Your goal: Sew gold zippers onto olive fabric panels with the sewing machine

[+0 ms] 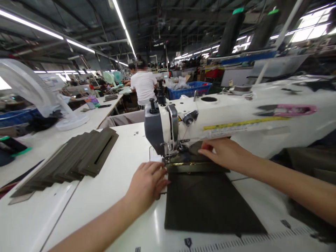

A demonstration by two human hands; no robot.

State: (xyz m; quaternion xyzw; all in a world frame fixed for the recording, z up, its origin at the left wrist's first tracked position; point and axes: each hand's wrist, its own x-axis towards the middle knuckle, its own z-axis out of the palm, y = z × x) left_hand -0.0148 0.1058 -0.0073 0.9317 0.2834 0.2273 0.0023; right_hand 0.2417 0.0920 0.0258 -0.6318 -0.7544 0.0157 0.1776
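Note:
A dark olive fabric panel (210,206) lies under the head of a white sewing machine (181,122), with a gold-toothed zipper (191,163) running across its upper part. My left hand (148,180) is at the panel's left edge beside the needle area, its bent fingers and thumb closed on the edge by the zipper's end. Behind the zipper, my right hand (223,152) pinches a dark fabric flap (198,148) between thumb and fingers, under the machine arm. The fingertips of both hands are partly hidden.
Left of the machine lies a fanned stack of dark fabric pieces (70,155). A white fan (70,119) stands beyond it. More dark fabric (304,161) is bunched at right. A ruler strip (246,240) runs along the front. A person in white (144,87) is farther back, near a blue basket (189,90).

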